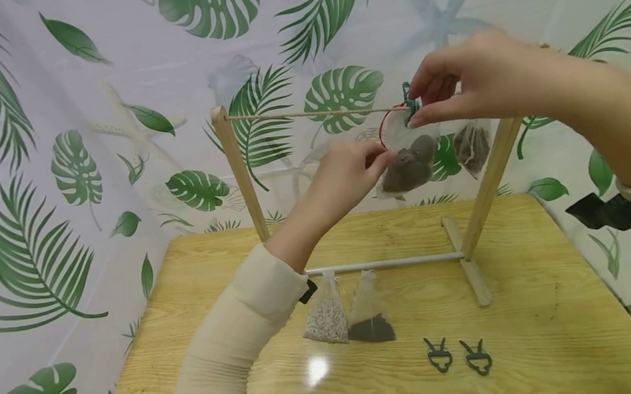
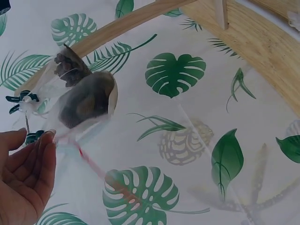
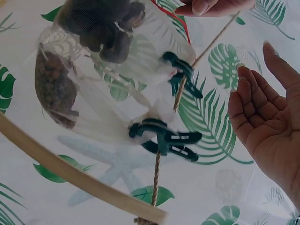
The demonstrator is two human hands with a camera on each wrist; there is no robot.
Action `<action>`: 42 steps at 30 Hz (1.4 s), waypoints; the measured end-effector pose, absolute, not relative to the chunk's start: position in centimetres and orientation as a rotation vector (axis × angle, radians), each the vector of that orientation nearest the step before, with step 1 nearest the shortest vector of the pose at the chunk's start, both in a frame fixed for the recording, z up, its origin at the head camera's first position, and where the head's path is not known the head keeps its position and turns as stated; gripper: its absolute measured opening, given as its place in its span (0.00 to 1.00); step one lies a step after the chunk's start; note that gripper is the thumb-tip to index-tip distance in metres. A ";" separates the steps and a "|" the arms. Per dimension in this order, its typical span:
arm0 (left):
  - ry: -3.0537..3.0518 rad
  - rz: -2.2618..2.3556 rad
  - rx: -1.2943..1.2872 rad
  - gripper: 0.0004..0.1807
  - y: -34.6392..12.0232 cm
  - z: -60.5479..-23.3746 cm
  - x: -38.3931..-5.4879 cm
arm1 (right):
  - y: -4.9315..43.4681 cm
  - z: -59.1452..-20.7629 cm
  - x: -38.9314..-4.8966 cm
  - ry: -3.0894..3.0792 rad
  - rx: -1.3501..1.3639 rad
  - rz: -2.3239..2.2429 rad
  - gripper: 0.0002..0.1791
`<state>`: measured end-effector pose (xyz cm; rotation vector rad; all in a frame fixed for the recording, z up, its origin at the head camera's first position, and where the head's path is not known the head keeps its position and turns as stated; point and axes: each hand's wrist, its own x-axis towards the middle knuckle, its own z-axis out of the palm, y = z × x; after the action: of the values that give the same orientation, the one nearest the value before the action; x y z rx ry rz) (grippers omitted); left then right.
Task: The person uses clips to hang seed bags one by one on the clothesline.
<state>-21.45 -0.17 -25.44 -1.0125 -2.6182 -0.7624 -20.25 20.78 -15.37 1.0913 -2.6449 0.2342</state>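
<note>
A sheer drawstring bag of dark stones [image 1: 408, 170] hangs from a twine line [image 1: 316, 113], held by a dark green clip [image 3: 180, 75]. My right hand [image 1: 476, 81] is beside this clip; the right wrist view shows its fingers apart from the clip and loosely bent. My left hand [image 1: 349, 174] is at the bag's left side, fingertips close to its red cord [image 1: 382, 134]. In the left wrist view that thumb and the fingers stand apart, with no clear grip on the cord. A second bag, with brown pebbles [image 3: 56, 86], hangs from another green clip [image 3: 161, 136].
The twine spans a wooden frame [image 1: 491, 192] with a pale lower rod [image 1: 384, 264]. Near that rod lie a bag of speckled grains [image 1: 325, 320] and a bag of black grains [image 1: 372, 328]. Two dark green clips [image 1: 439, 355] lie on the table [image 1: 563, 338].
</note>
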 end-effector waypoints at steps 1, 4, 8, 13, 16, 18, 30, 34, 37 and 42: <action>-2.643 -0.763 -1.019 0.14 -0.3 -25.5 -21.2 | 20.6 -15.6 -20.0 -2.635 1.115 0.233 0.17; -2.703 -0.752 -1.030 0.13 -0.7 -25.9 -20.6 | 20.1 -16.4 -19.4 -2.640 1.168 0.254 0.16; -2.731 -0.696 -1.073 0.11 -1.2 -26.8 -19.9 | 19.6 -18.0 -18.8 -2.686 1.211 0.305 0.15; -2.817 -0.707 -1.079 0.12 -1.9 -28.1 -19.8 | 19.4 -20.3 -18.5 -2.744 1.255 0.343 0.13; -2.906 -0.726 -1.044 0.13 -2.2 -29.1 -20.1 | 19.4 -21.7 -18.4 -2.798 1.268 0.354 0.11; -2.957 -0.720 -1.031 0.14 -2.4 -29.9 -20.2 | 19.4 -22.7 -18.3 -2.827 1.283 0.355 0.10; -3.063 -0.706 -0.972 0.15 -5.0 -34.4 -20.1 | 18.6 -28.8 -17.7 -2.881 1.414 0.328 0.10; -3.110 -0.752 -0.970 0.16 -5.4 -35.8 -20.1 | 18.4 -30.9 -17.4 -2.919 1.411 0.323 0.11; -3.144 -0.750 -0.965 0.16 -5.6 -36.9 -20.1 | 18.3 -32.4 -17.0 -2.938 1.398 0.334 0.12; -3.183 -0.754 -0.940 0.16 -5.6 -38.9 -20.3 | 18.1 -34.8 -16.3 -2.963 1.388 0.365 0.13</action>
<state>-20.28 -5.65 -38.91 -0.9402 -3.1831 -0.7539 -16.30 18.09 -34.78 1.3876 -2.9626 0.3651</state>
